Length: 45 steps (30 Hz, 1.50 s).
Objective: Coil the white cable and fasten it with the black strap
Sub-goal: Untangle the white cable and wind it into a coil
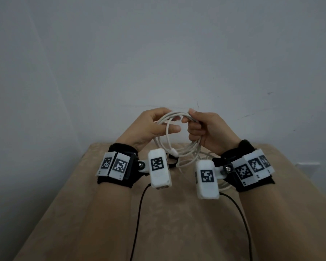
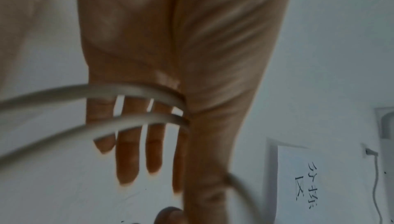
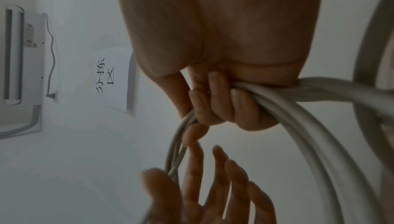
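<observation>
We hold the thin white round cable [image 1: 179, 136] up in the air above the far end of the tan cloth-covered table [image 1: 169, 223], in front of a plain pale wall [image 1: 158, 44]. The cable is gathered into several round loops, and a loose part of it trails down between our wrists onto the table.

Our right hand [image 1: 205, 130] is closed around the bundled loops at the top right of the coil; in the right wrist view its fingers [image 3: 221, 103] are curled tight over the strands, which bend away below and to the right. Our left hand [image 1: 151, 127] is at the top left of the coil. Its fingers [image 2: 127, 151] are nearly straight in the left wrist view, with two strands of the cable crossing the palm at the base of the fingers, and the thumb lies across the loops in the head view, so this hand supports the coil rather than clenching it. The two hands are just beside each other at the coil's top.

A small white connector piece [image 1: 174, 152] sits on the cable at the lower part of the coil, near our left wrist.

On the wall, a white paper sheet with black handwritten characters [image 3: 106, 77] is pinned beside a white wall unit [image 3: 23, 55].
</observation>
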Each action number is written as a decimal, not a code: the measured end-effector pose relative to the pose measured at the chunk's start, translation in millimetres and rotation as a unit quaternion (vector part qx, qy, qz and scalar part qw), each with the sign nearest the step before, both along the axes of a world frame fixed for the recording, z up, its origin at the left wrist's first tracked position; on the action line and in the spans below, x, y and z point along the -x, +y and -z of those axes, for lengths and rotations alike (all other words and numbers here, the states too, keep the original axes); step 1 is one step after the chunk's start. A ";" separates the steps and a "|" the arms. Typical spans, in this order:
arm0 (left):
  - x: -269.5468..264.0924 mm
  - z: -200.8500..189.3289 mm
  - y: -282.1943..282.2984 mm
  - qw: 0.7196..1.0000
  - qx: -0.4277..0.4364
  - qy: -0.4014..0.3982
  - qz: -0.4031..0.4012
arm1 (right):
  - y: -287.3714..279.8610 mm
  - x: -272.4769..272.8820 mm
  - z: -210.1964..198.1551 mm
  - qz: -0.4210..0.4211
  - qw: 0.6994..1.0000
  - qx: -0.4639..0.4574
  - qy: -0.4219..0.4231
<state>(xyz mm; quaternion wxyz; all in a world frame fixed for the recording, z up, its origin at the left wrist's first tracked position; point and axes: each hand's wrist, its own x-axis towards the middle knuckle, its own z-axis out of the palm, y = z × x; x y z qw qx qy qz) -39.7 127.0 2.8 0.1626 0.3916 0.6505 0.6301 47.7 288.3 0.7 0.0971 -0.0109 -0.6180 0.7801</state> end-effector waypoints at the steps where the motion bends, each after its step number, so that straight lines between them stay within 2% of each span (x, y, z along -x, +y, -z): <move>1: 1.1 -0.8 0.5 1.000 -0.003 -0.007 0.000 | -0.2 0.5 0.7 0.004 1.000 -0.002 -0.002; 5: -0.8 -7.7 -1.9 0.991 -0.071 -0.114 0.011 | -1.4 2.2 4.0 0.024 0.999 -0.021 -0.006; 9: 2.5 -7.2 -10.4 0.993 -0.058 -0.089 -0.046 | 4.0 0.1 4.8 0.015 1.000 -0.008 -0.014; 11: 4.2 -4.6 -13.5 0.992 -0.050 -0.106 -0.048 | 5.5 -0.6 3.7 -0.003 1.000 0.005 -0.012; 15: -1.9 -5.2 -14.6 0.977 -0.059 -0.206 0.007 | 7.3 -2.3 0.0 -0.046 0.996 0.071 0.006; 18: -3.9 -5.9 -13.9 0.968 -0.082 -0.232 0.046 | 6.9 -3.2 -2.1 -0.069 0.990 0.122 0.021; 23: -4.7 -4.5 -11.7 0.946 -0.168 -0.276 0.034 | 4.7 -2.7 -1.8 -0.078 0.979 0.186 0.039; 27: -2.2 0.3 -7.6 0.933 -0.225 -0.278 0.026 | 4.7 -3.4 -3.3 -0.094 0.972 0.212 0.043; 30: 2.3 5.5 -8.4 0.921 -0.245 -0.293 0.069 | 4.2 -4.0 -4.3 -0.109 0.970 0.214 0.045; 38: 5.6 13.5 -12.9 0.920 -0.219 -0.271 0.176 | 5.2 -4.6 -5.7 -0.126 0.969 0.208 0.040; 42: 7.8 14.5 -10.6 0.931 -0.208 -0.249 0.168 | 6.9 -4.3 -3.2 -0.115 0.969 0.215 0.040; 45: 9.7 15.0 -8.9 0.945 -0.189 -0.231 0.131 | 8.6 -4.4 -2.9 -0.108 0.971 0.212 0.037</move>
